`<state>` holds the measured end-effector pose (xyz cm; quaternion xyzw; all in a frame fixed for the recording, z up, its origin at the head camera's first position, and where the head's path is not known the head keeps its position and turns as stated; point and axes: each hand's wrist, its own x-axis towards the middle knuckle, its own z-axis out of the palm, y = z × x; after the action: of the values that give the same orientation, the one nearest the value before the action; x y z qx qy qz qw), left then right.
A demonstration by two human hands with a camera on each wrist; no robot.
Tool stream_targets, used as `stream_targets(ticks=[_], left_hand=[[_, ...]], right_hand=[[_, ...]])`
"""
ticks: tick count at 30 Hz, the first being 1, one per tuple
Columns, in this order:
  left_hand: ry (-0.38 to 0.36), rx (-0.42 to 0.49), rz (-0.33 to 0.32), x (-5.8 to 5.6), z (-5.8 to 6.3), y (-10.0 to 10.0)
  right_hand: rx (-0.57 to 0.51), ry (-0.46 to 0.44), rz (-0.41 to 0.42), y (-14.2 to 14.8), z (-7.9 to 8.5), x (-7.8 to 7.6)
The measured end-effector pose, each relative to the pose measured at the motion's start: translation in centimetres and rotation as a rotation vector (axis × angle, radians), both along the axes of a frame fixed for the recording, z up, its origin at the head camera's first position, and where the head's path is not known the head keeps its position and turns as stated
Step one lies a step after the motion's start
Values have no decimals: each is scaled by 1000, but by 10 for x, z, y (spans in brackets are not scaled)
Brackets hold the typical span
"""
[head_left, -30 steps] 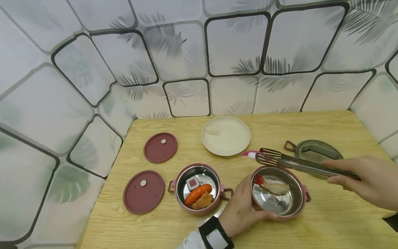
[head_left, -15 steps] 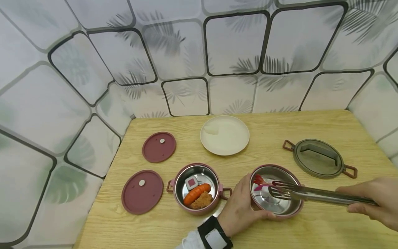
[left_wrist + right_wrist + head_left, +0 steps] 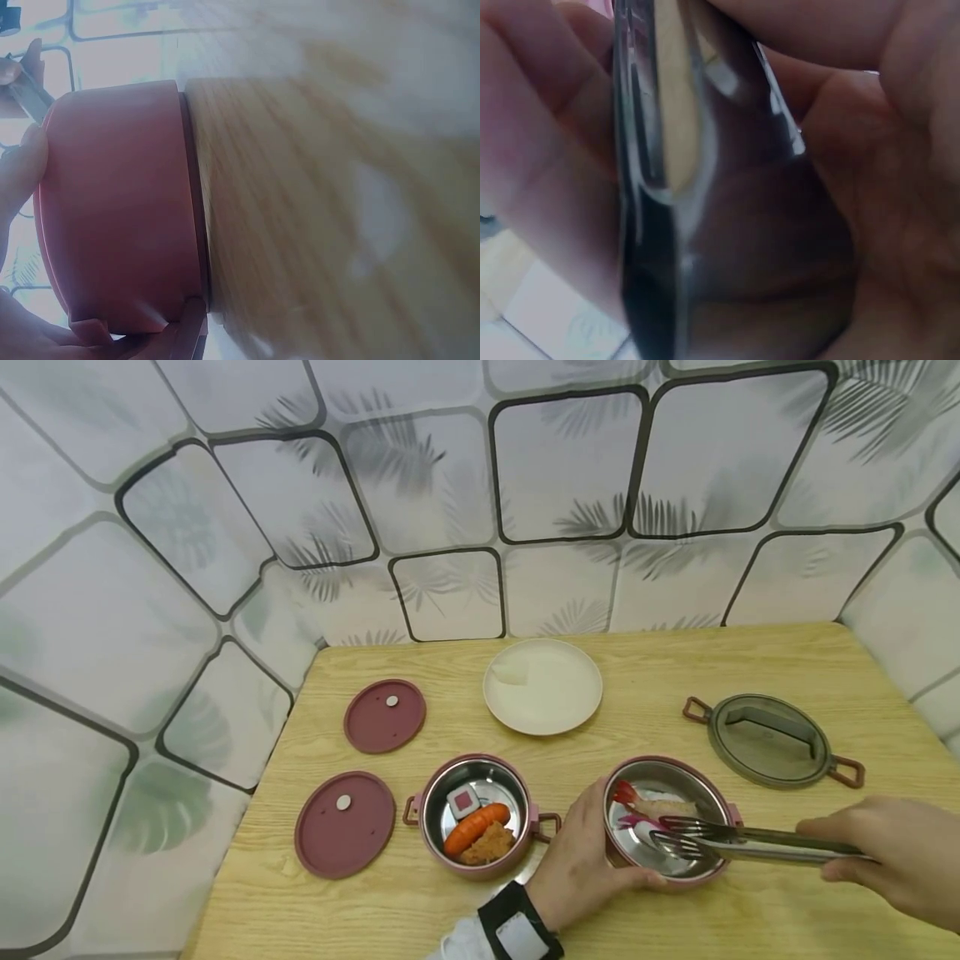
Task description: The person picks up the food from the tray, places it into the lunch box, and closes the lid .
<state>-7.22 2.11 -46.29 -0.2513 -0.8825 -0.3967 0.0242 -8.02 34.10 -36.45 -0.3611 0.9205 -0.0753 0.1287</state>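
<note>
My left hand (image 3: 581, 860) holds the right pink pot (image 3: 731, 852) at its left side, thumb along the front rim. The pot's pink outer wall (image 3: 124, 202) fills much of the left wrist view. Inside it lie a shrimp (image 3: 667, 808) with a red tail and a pink-and-white food piece (image 3: 636, 827). My right hand (image 3: 885, 852) grips metal tongs (image 3: 780, 846), whose slotted tips are down in the pot, just right of the pink-and-white piece. In the right wrist view, fingers and thumb press the tongs' arms (image 3: 757, 217) from both sides.
Left of my left hand stands another pink pot (image 3: 427, 839) with a sausage (image 3: 476, 828), a fried piece (image 3: 489, 845) and a white-and-pink cube (image 3: 463, 800). Two maroon lids (image 3: 385, 716) lie further left. Behind are a cream plate (image 3: 555, 693) and a dark lid (image 3: 768, 747) with handles.
The tongs came down from above the back rim into the pot with the pink-and-white piece, which now lies beside the shrimp. The tips have shifted slightly right of it. My left hand stayed.
</note>
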Motion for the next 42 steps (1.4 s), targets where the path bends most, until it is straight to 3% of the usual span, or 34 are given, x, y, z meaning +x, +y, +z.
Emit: stream_targets(ticks=[7, 9, 18, 22, 26, 30, 34, 38, 42], left_hand=[[20, -1, 4, 0, 0, 0], [15, -6, 6, 0, 0, 0], [-18, -19, 11, 0, -1, -2], [-11, -11, -2, 0, -2, -1], [12, -10, -3, -1, -1, -1], [45, 4, -5, -3, 0, -1], [15, 0, -3, -2, 0, 0], [-23, -4, -5, -1, -1, 0], [-10, -5, -5, -1, -1, -1]], right_hand=[[32, 166, 2, -14, 5, 7], [87, 165, -25, -18, 6, 9], [126, 100, -38, -23, 8, 8], [97, 126, -8, -20, 11, 9], [19, 237, 32, -16, 13, 9], [-36, 360, 24, -16, 19, 4], [-75, 439, -21, -24, 30, -5], [-113, 466, -54, -40, 41, -15], [-95, 413, -94, -57, 51, -30]])
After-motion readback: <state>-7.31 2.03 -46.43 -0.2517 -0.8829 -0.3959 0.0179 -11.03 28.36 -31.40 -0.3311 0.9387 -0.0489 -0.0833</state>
